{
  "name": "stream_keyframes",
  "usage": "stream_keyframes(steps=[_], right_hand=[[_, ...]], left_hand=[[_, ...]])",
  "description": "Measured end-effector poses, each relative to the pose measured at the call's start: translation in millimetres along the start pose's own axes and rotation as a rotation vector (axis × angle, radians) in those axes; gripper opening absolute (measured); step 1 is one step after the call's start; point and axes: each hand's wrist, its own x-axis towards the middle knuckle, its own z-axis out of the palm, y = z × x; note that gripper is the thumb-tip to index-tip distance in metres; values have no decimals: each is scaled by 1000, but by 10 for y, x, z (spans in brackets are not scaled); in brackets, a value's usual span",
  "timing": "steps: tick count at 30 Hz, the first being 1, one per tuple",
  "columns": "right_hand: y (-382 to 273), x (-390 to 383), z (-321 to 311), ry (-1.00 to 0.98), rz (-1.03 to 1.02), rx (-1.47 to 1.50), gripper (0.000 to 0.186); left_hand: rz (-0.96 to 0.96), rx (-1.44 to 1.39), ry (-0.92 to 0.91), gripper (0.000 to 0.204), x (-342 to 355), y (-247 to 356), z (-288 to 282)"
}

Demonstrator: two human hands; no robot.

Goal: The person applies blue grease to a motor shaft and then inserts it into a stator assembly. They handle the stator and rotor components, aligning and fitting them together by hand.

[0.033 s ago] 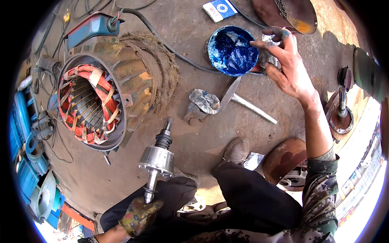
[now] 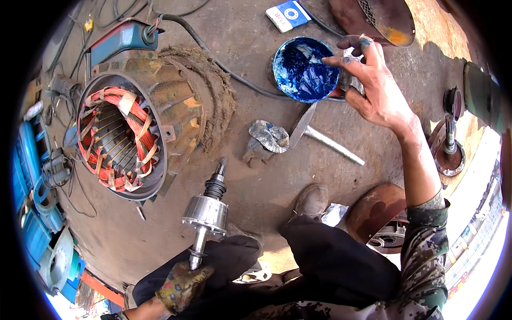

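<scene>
My gloved left hand (image 2: 184, 282) grips the lower end of a metal rotor (image 2: 205, 213), its shaft pointing away from me. My bare right hand (image 2: 376, 88) has its fingers apart and bent, the index finger reaching over the rim of a round tin of blue grease (image 2: 304, 69), its fingertips smudged. A silvery object behind those fingers is partly hidden. Just below the tin lies a hammer (image 2: 333, 144), beside a crumpled dirty rag (image 2: 269, 136). To the left sits a large motor housing (image 2: 184, 114) with red copper windings (image 2: 138, 128) inside.
A small white-and-blue box (image 2: 288, 16), a curved dark metal cover (image 2: 392, 24) and cables (image 2: 224, 64) lie at the back. Metal parts (image 2: 450, 154) and a rusty housing (image 2: 373, 213) are on the right, blue parts (image 2: 32, 160) far left. My legs and boots fill the bottom.
My right hand has shifted slightly left, its index finger a little further over the tin. The rotor in my left hand has barely moved.
</scene>
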Motion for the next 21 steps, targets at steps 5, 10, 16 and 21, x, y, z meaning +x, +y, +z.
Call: stream_keyframes(steps=[5, 10, 16, 21], right_hand=[[-161, 332, 0, -154, -121, -138, 59], [-306, 454, -79, -291, -111, -331, 58], [-242, 492, 125, -254, -196, -439, 50], [-318, 431, 142, -238, -90, -419, 61]], left_hand=[[-1, -321, -55, 22, -221, -55, -32], [99, -461, -127, 21, -200, -47, -57], [139, -399, -80, 19, -141, -160, -105], [143, -336, -15, 22, -210, -52, -54]])
